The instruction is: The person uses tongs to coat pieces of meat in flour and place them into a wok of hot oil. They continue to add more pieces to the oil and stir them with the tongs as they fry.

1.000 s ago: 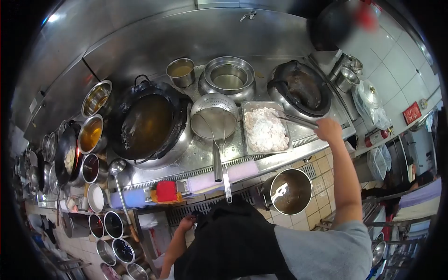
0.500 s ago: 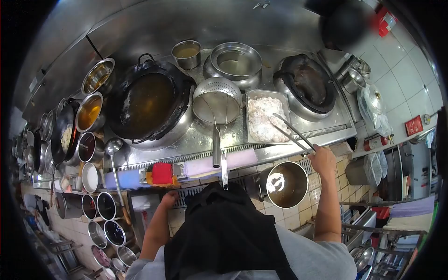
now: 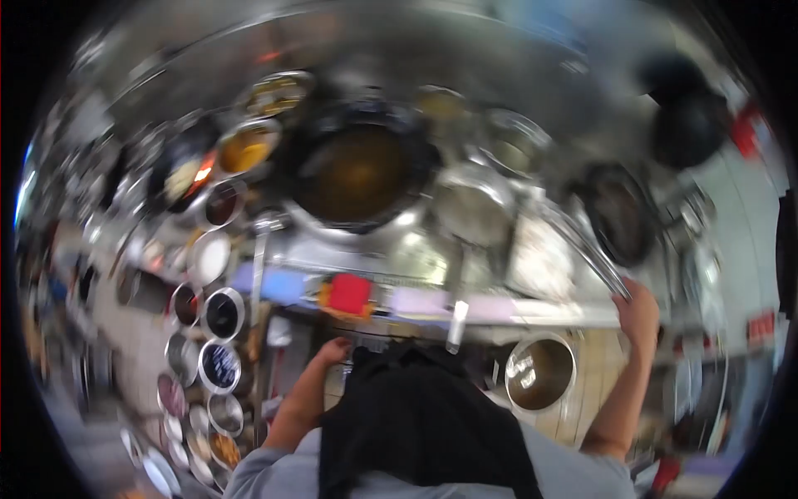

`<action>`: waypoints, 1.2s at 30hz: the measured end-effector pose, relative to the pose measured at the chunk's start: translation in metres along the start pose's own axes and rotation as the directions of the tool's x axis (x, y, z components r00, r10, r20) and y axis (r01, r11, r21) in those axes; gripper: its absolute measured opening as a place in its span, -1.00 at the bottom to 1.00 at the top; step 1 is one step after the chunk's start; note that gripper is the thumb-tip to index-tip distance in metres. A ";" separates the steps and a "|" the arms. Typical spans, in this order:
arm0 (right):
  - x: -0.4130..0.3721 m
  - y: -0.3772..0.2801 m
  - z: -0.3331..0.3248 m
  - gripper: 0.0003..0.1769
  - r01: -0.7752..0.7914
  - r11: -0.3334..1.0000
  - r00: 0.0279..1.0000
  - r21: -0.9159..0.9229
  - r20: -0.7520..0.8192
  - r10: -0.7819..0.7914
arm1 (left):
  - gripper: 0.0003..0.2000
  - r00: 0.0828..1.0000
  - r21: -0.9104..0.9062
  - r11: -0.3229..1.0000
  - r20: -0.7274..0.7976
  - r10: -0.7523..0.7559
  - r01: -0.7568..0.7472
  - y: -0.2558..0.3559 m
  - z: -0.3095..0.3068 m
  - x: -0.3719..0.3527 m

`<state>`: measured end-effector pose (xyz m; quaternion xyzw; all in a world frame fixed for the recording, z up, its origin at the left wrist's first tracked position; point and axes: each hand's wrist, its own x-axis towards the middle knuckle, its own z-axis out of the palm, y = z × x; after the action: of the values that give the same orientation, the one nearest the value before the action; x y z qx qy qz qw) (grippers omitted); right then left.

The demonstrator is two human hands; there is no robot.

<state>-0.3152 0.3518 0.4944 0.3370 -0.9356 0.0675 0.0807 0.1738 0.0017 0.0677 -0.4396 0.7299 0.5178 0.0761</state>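
Observation:
In my right hand is a pair of long metal tongs, the fingers closed round the near end. Its arms lie close together and run up and left over the tray's right side, the tips blurred near its far edge. White, floury-looking pieces fill the metal tray below. My left hand hangs low before the counter's front edge, fingers curled, nothing visible in it. A wide strainer with a long handle sits left of the tray. Beyond that is a large black wok of brownish liquid.
A second dark wok stands right of the tray. Below the counter edge is a pot of brown liquid. A red cloth lies on the front ledge. Several bowls and pots stand at left, near a flame. Motion blurs the view.
My view has swung left, so the scene sits farther right. The tongs' arms have come closer together, and their tips have moved from the white pieces towards the tray's far edge.

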 end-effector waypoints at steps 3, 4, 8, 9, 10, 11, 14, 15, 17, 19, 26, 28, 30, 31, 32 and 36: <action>0.026 -0.078 -0.004 -0.54 0.039 0.980 0.999 0.193 -0.003 -0.039 | -0.66 0.986 0.005 0.987 -0.053 -0.160 0.161 -0.048 0.001 -0.020; 0.035 -0.093 0.009 -0.54 0.110 0.955 0.994 0.275 -0.036 -0.104 | -0.65 0.984 0.019 0.985 -0.038 -0.172 0.173 -0.058 0.000 -0.025; 0.075 -0.200 0.041 -0.59 0.251 0.920 0.958 0.302 0.060 -0.281 | -0.62 0.968 -0.126 0.961 0.001 -0.249 0.247 -0.048 -0.012 -0.064; 0.090 -0.220 0.064 -0.59 0.264 0.911 0.947 0.317 0.096 -0.307 | -0.62 0.968 -0.124 0.961 -0.013 -0.249 0.246 -0.050 -0.012 -0.067; 0.104 -0.238 0.091 -0.59 0.277 0.902 0.933 0.332 0.134 -0.335 | -0.59 0.961 -0.158 0.951 -0.032 -0.275 0.267 -0.054 -0.010 -0.072; 0.117 -0.258 0.107 -0.59 0.286 0.894 0.905 0.344 0.209 -0.370 | -0.55 0.952 -0.195 0.937 -0.049 -0.303 0.288 -0.056 -0.006 -0.076; 0.147 -0.297 0.169 -0.57 0.316 0.878 0.876 0.358 0.245 -0.415 | -0.58 0.959 0.001 0.964 -0.098 -0.265 0.267 -0.043 -0.006 -0.084; 0.149 -0.303 0.173 -0.55 0.311 0.886 0.886 0.345 0.233 -0.402 | -0.59 0.956 -0.042 0.960 -0.084 -0.281 0.278 -0.038 -0.005 -0.085; 0.153 -0.297 0.165 -0.54 0.257 0.893 0.905 0.370 0.232 -0.357 | -0.59 0.959 -0.169 0.953 -0.095 -0.268 0.250 -0.027 0.001 -0.088; 0.149 -0.272 0.152 -0.53 0.173 0.867 0.948 0.468 0.158 -0.275 | -0.60 0.965 -0.212 0.951 -0.085 -0.249 0.227 -0.023 0.004 -0.089; 0.100 -0.087 0.058 -0.55 0.023 0.916 1.000 0.400 -0.008 -0.021 | -0.64 0.959 -0.157 0.953 0.159 -0.236 0.261 -0.026 0.020 -0.079; 0.098 -0.034 0.049 -0.55 -0.109 0.954 0.994 0.279 0.007 0.112 | -0.66 0.954 -0.175 0.939 0.103 -0.281 0.295 -0.012 0.016 -0.082; 0.086 -0.015 0.033 -0.60 -0.216 0.972 0.973 -0.086 0.060 0.222 | -0.66 0.960 -0.143 0.953 0.133 -0.247 0.265 -0.017 0.014 -0.070; 0.079 -0.008 0.029 -0.62 -0.230 0.958 0.965 -0.170 0.092 0.247 | -0.65 0.966 -0.126 0.964 0.142 -0.214 0.232 -0.023 0.011 -0.058; 0.068 -0.004 0.024 -0.64 -0.237 0.938 0.953 -0.253 0.124 0.275 | -0.65 0.965 -0.119 0.965 0.144 -0.218 0.235 -0.051 0.008 -0.035; 0.030 0.019 0.039 -0.69 -0.117 0.946 0.964 -0.303 0.195 0.181 | -0.67 0.994 0.061 0.998 0.108 0.001 -0.008 -0.067 -0.003 0.014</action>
<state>-0.3542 0.3404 0.4611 0.2549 -0.9614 -0.1017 0.0195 0.2146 -0.0143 0.0147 -0.4067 0.7414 0.5183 0.1277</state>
